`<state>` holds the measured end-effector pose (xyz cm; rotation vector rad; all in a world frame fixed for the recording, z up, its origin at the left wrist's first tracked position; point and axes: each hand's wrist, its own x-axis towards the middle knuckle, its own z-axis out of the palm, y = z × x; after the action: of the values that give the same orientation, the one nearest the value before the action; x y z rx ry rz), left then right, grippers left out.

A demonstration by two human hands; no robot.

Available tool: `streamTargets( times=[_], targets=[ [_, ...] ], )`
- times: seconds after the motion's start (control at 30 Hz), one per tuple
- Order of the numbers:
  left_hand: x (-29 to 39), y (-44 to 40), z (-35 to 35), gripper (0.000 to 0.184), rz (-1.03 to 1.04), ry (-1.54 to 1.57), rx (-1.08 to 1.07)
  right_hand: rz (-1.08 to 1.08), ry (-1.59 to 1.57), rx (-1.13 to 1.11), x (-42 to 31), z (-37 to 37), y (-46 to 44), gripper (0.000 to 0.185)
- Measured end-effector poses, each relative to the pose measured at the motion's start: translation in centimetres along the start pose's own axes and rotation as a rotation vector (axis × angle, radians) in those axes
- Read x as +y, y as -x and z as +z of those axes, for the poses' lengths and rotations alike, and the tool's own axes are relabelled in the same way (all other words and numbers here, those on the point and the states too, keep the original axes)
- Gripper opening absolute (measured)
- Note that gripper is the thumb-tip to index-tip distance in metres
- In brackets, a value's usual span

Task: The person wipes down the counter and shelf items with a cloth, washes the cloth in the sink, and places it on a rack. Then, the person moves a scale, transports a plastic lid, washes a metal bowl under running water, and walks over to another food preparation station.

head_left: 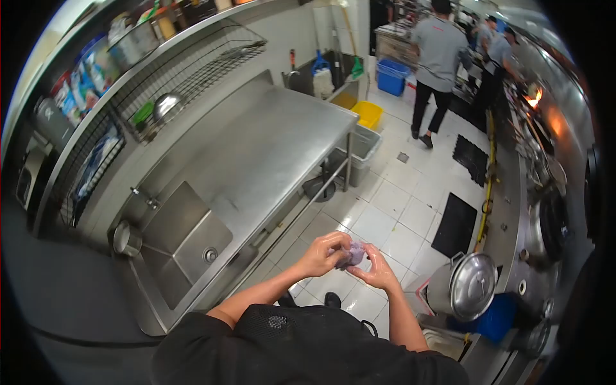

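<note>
"What lies left of the left hand (326, 254)?"

"Farthest out, a saucepan (128, 239) by the sink (183, 242), probably kept there to be near the tap (151, 201). Then the steel desk (273, 141), running ahead of that hand."

"And the left hand itself?"

"Grasping: its fingers curl over the near-left side of a purple bundle (354, 253), which sits between both hands, above the tiled floor (378, 226)."

"Why both?"

"It looks soft, so I'd guess one side needs bracing. The right hand (377, 269) grips the opposite side, thumb below, fingers above."

"Further right?"

"A lidded pot (472, 286), beyond the right hand; the lid presumably keeps its contents covered."

"How does the bundle look?"

"Pale purple, crumpled, darker near the left fingers. Whether it's cloth or plastic, I can't tell; fingers hide much of it."
</note>
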<state>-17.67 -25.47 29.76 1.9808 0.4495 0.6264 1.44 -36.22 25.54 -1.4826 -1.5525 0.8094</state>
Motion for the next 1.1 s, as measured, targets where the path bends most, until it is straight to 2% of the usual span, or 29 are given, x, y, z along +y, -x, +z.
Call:
streamTargets(
  times=[0.03, 0.07, 0.13, 0.2, 0.27, 0.3, 0.37, 0.43, 0.47, 0.53, 0.63, 0.67, 0.7, 0.77, 0.8, 0.87, 0.9, 0.93, 0.97, 1.0, 1.03, 1.07, 1.1],
  targets=[
    [0.0, -0.3, 0.9, 0.016, 0.006, 0.007, -0.035, 0.063, -0.087, -0.046, 0.7, -0.1, 0.4, 0.060],
    [0.4, -0.7, 1.7, 0.015, -0.024, 0.074, 0.018, 0.132, -0.177, -0.077, 1.3, -0.2, 0.8, 0.048],
    [-0.3, -1.4, 3.3, 0.014, -0.034, 0.181, 0.051, 0.061, -0.093, 0.016, 1.6, -0.8, 1.4, 0.031],
    [1.0, -1.9, 3.9, 0.015, -0.144, 0.312, 0.115, -0.017, -0.070, 0.096, 1.2, -2.1, 2.0, 0.029],
    [0.9, -2.6, 4.2, 0.017, -0.047, 0.259, 0.166, -0.108, -0.041, 0.172, 3.7, -1.7, 2.4, 0.026],
    [-1.0, -2.8, 4.4, 0.018, -0.076, 0.360, 0.160, -0.065, -0.116, 0.220, 1.9, -2.9, 3.3, 0.026],
    [-3.6, -3.6, 4.8, 0.018, -0.085, 0.670, 0.081, -0.058, -0.077, 0.269, 1.6, -4.1, 4.6, 0.029],
    [-4.1, -4.6, 5.4, 0.016, -0.163, 0.771, 0.002, -0.011, 0.007, 0.316, 1.6, -4.5, 6.0, 0.033],
    [-3.4, -5.3, 6.0, 0.015, -0.196, 0.818, -0.096, 0.023, 0.016, 0.379, 1.5, -4.5, 7.3, 0.033],
    [-3.8, -6.5, 6.2, 0.016, -0.247, 0.865, -0.217, -0.050, 0.224, 0.627, 0.5, -3.9, 8.4, 0.036],
    [-2.8, -8.3, 8.0, 0.019, -0.299, 0.821, -0.455, 0.066, 0.157, 0.730, -0.4, -4.1, 10.9, 0.037],
    [-3.4, -8.9, 8.5, 0.032, -0.302, 0.811, -0.525, 0.003, 0.048, 0.825, 0.3, -3.8, 11.1, 0.038],
    [-1.7, -9.1, 9.6, 0.032, -0.299, 0.807, -0.559, 0.014, 0.056, 0.856, 0.3, -3.8, 11.8, 0.038],
    [1.7, -8.5, 11.8, 0.051, -0.158, 0.318, -0.641, -0.016, -0.075, 0.895, 0.0, -4.2, 12.8, 0.038],
    [2.2, -8.3, 12.7, 0.055, -0.075, 0.201, -0.703, -0.011, -0.070, 0.914, -0.3, -4.6, 13.3, 0.038],
    [1.8, -8.5, 13.8, 0.051, -0.003, 0.106, -0.770, 0.019, 0.008, 0.730, -0.8, -5.3, 14.2, 0.039],
    [2.0, -8.6, 14.3, 0.047, 0.065, 0.015, -0.815, 0.022, 0.015, 0.737, -0.6, -5.0, 14.2, 0.039],
    [2.4, -8.5, 14.2, 0.038, -0.128, 0.057, -0.787, 0.047, 0.144, 0.757, -0.3, -4.5, 13.9, 0.038],
    [1.4, -8.7, 14.3, 0.038, -0.123, 0.063, -0.771, 0.063, 0.274, 0.764, 0.1, -4.5, 13.6, 0.036],
    [-0.3, -9.0, 14.2, 0.035, -0.219, 0.188, -0.668, 0.046, 0.281, 0.744, 0.1, -4.7, 13.6, 0.036],
    [-1.9, -9.2, 13.7, 0.032, -0.313, 0.313, -0.556, 0.120, 0.341, 0.787, 0.1, -4.7, 13.8, 0.034],
    [-1.0, -8.5, 14.4, 0.026, -0.260, 0.580, -0.451, 0.193, 0.404, 0.828, 0.1, -4.8, 14.0, 0.032],
    [-0.6, -8.7, 13.9, 0.026, -0.253, 0.588, -0.418, 0.171, 0.410, 0.802, 0.3, -4.8, 14.1, 0.032]
  ],
)
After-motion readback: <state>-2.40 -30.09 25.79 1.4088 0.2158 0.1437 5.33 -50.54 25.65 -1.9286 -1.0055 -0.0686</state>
